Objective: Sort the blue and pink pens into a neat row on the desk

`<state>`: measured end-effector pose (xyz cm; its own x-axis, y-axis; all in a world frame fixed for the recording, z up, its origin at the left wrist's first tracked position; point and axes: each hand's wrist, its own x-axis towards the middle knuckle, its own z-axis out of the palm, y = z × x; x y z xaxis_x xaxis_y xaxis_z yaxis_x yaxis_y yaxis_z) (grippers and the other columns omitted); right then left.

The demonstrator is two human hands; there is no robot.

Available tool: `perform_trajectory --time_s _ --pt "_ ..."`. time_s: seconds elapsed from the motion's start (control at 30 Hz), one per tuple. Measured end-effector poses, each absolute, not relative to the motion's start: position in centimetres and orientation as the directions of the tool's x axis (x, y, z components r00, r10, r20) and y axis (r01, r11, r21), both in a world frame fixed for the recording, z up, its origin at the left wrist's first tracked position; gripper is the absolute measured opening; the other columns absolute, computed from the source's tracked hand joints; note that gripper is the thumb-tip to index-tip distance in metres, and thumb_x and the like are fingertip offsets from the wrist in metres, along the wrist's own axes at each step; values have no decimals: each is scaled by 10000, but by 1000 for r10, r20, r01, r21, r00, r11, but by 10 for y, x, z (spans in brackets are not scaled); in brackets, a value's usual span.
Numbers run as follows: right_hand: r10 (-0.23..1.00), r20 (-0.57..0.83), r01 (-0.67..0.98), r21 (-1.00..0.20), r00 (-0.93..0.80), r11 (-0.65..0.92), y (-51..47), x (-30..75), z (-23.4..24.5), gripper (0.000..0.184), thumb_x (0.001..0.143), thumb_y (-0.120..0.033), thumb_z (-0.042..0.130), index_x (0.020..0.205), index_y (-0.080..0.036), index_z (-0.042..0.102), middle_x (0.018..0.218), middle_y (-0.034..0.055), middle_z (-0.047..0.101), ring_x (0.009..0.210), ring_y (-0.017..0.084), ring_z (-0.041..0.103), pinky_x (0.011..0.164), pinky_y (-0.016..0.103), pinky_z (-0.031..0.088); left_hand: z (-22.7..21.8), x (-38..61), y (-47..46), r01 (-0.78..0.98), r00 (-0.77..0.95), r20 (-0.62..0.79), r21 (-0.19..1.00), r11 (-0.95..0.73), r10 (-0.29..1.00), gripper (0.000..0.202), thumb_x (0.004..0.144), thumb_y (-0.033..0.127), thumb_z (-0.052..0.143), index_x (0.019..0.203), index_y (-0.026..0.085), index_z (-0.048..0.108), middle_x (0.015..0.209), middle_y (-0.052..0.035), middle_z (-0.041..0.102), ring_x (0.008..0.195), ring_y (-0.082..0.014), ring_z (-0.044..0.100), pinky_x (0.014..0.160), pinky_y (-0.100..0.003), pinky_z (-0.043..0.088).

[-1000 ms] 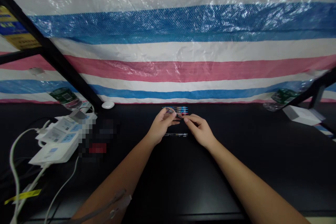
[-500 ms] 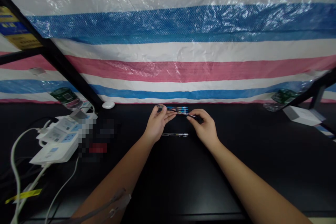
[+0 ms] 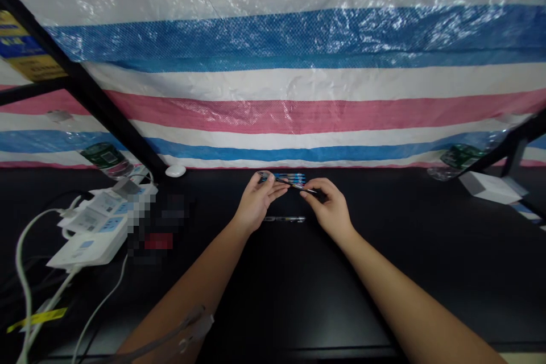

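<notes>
Lightly, the left hand (image 3: 258, 202) and right hand (image 3: 328, 206) pinch a thin pen (image 3: 294, 185) near each end; it looks light and stiff; the ends seem the place to hold it.

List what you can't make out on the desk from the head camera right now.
Head view:
The pen: its right end is hidden by the right hand.
The row of pens: partly hidden by the left hand, too small to count.
The blurred patch beside the power strip: pixelated, unreadable.
</notes>
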<state>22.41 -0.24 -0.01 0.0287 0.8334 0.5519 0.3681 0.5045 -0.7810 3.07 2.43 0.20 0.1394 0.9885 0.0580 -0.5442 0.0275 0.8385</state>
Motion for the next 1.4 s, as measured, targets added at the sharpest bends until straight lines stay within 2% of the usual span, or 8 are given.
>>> perform_trajectory --time_s 0.3,0.47,0.6,0.7,0.9,1.13,1.3,1.4 --pt "871 490 285 -839 28 463 -10 214 0 100 866 -334 749 863 -238 721 943 63 693 920 235 664 863 389 532 -2 36 18 -490 245 43 868 85 969 247 806 286 816 978 167 685 929 -69 746 945 -209 727 977 -419 555" --pt "954 291 144 -950 69 279 -8 213 0 249 806 -430 793 899 -211 719 848 56 720 764 215 668 739 351 534 -2 36 18 -457 203 45 888 54 978 235 770 262 841 949 161 726 891 -65 750 874 -195 725 946 -410 571" --pt "986 164 74 -984 -13 164 -9 213 4 348 877 -535 692 835 -190 700 697 26 665 525 138 531 531 282 417 -2 36 18 -432 207 69 901 28 976 220 775 268 834 948 162 748 907 -70 760 885 -197 722 928 -397 577" --pt "989 113 99 -988 -99 123 -10 212 6 460 947 -589 563 733 -192 650 571 -7 558 465 117 426 487 271 338 -2 37 18 -414 223 80 910 20 972 212 788 273 821 958 167 755 940 -72 763 909 -199 718 933 -394 574" --pt "980 168 80 -981 -107 177 -12 212 2 385 832 -574 730 883 -202 648 717 -6 616 566 130 495 531 262 380 -2 37 18 -407 233 91 913 12 968 218 796 293 812 958 159 756 945 -80 761 941 -214 713 970 -407 548" --pt "979 28 72 -996 -200 43 -10 214 3 557 961 -668 460 789 -186 680 507 -38 463 431 113 361 445 260 275 -6 36 19 -355 267 100 935 1 958 195 814 290 792 977 186 767 944 -71 767 904 -205 714 974 -409 530" --pt "979 191 67 -978 -74 195 -8 213 2 364 848 -554 722 935 -208 655 775 1 626 596 128 508 549 255 385 -4 35 21 -407 170 122 912 -43 978 194 806 282 800 974 189 771 984 -60 752 977 -208 694 991 -407 533" --pt "985 139 54 -988 -105 145 -9 214 2 369 900 -561 655 871 -194 658 663 -19 566 534 117 469 513 252 354 -1 35 20 -429 169 98 903 -16 981 191 792 275 811 957 185 774 981 -59 746 963 -203 691 984 -406 538"
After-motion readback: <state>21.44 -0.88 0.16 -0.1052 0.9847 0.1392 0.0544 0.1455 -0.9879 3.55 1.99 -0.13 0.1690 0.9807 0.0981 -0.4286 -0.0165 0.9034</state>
